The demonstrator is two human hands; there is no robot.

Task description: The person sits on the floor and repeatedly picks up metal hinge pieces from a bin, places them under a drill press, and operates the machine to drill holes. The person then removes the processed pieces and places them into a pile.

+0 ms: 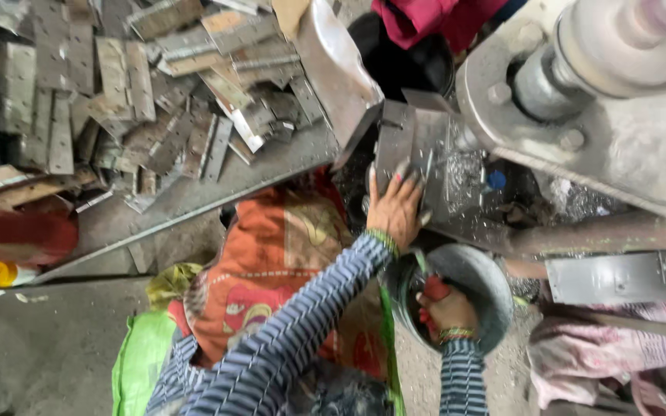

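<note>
Steel plate (418,166) on the machine bed is half hidden under the left hand (395,208), whose fingers press flat and spread. The right hand (449,308) clutches a red-handled tool (435,291), its end lost inside a grey bowl (475,281). Hinges (117,85) lie heaped on the tray behind.

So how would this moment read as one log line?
left hand: on metal plate at machine | right hand: in round pan | hinge pile: on tray

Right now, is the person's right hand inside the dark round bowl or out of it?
Inside. The right hand sits below the rim of the dark round bowl, gripping something red; what the red thing is cannot be told.
</note>
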